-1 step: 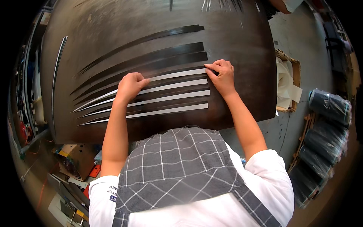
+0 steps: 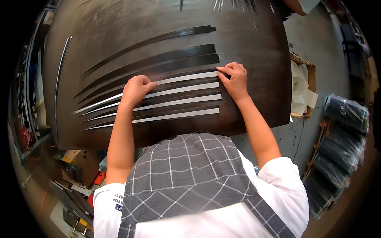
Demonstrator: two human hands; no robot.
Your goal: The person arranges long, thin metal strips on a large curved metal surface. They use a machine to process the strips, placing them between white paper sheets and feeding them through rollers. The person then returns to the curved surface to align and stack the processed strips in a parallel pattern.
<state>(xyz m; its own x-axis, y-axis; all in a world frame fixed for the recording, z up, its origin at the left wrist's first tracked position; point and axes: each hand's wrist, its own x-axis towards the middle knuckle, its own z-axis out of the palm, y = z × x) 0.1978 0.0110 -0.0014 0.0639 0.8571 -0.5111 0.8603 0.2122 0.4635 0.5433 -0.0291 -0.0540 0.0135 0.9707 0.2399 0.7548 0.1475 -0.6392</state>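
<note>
Several long narrow strips, part white and part black, lie side by side on a dark brown table (image 2: 262, 99). Both my hands are closed on the farthest white-and-black strip (image 2: 182, 77). My right hand (image 2: 235, 79) pinches its right end between thumb and fingers. Partway along it, my left hand (image 2: 135, 89) is curled, thumb against the fingers, covering part of the strip. Nearer to me lie a second white-edged strip (image 2: 194, 87), a third (image 2: 194, 99) and a fourth (image 2: 194, 114). Beyond my hands are black strips (image 2: 194, 50).
A bundled black strip (image 2: 174, 35) lies farther back, and a thin strip (image 2: 62, 71) runs along the table's left side. A carton of white sheets (image 2: 305, 87) and plastic-wrapped dark rolls (image 2: 345, 115) stand right. Another person's arm (image 2: 295, 6) shows at the top right.
The held strip's left end has shifted slightly away from me, apart from the neighbouring strip's tip. My hands keep their grip in nearly the same place.
</note>
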